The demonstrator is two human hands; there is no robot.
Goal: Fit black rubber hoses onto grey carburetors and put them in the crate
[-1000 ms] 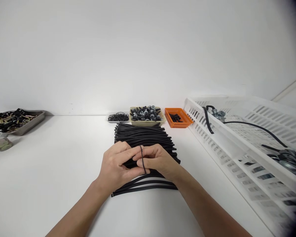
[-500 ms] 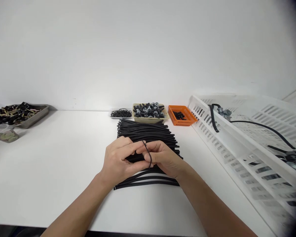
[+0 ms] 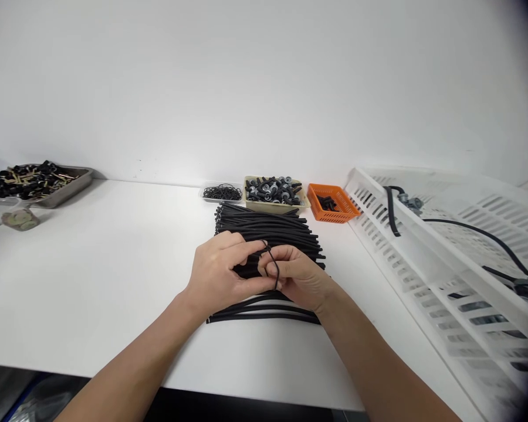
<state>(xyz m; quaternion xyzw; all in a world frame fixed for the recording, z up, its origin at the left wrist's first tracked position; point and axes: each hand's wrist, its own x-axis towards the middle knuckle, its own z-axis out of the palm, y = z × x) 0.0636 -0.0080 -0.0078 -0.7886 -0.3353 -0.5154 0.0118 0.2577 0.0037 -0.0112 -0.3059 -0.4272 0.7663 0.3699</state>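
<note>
A thin black rubber ring (image 3: pixel 276 271) is stretched between my two hands. My left hand (image 3: pixel 226 269) has its index finger and thumb spread apart inside the ring, holding it taut. From the right, my right hand (image 3: pixel 297 276) pinches at the ring with its thumb and fingers; whether it grips anything else is hidden. Just under both hands lies a pile of black rubber hoses (image 3: pixel 268 228), laid side by side on the white table (image 3: pixel 114 281).
Behind the hoses stand a clear tray of black rings (image 3: pixel 222 192), a cream tray of metal-and-rubber fittings (image 3: pixel 275 192) and an orange basket (image 3: pixel 334 204) with small black parts. A white crate (image 3: pixel 422 252) borders the right; a metal tray (image 3: pixel 66 190) sits far left.
The ring is pulled into a wider loop, its side bowed toward my right hand. My head view has shifted slightly left and down, and the hands stay close together.
</note>
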